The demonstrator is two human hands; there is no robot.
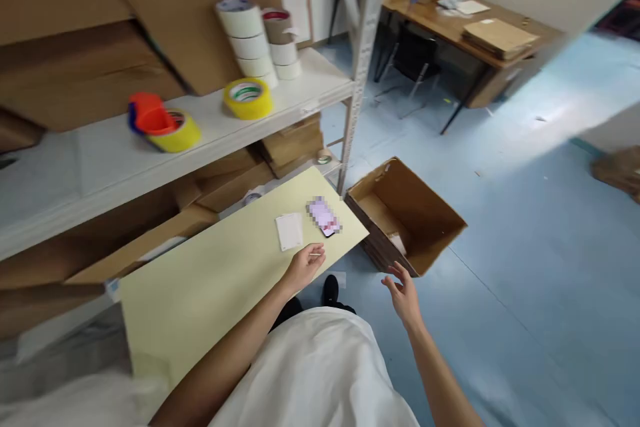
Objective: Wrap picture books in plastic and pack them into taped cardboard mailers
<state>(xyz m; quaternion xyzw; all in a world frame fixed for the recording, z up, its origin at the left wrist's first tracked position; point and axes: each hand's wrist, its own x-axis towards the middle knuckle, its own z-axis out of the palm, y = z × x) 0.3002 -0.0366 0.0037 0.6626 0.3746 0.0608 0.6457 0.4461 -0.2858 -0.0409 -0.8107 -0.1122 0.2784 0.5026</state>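
Note:
My left hand (304, 267) hovers by the near edge of the pale yellow table (210, 293), fingers a little curled and apart, with nothing in it. Just beyond it lie a few white cards (289, 231), partly overlapping, and a phone (323, 215) whose screen is blurred out. Over the floor to the right, my right hand (403, 295) is held in the air with its fingers apart and nothing in them. Past that hand, a large open cardboard box (430, 213) stands on the floor, with a small white item (398, 243) inside.
A grey metal shelf (100, 160) along the left carries yellow tape rolls (247, 99), an orange tape dispenser (153, 115) and stacked white rolls (247, 40). Cardboard (295, 140) fills its lower level. A wooden desk (450, 20) and a black chair (413, 57) stand at the back.

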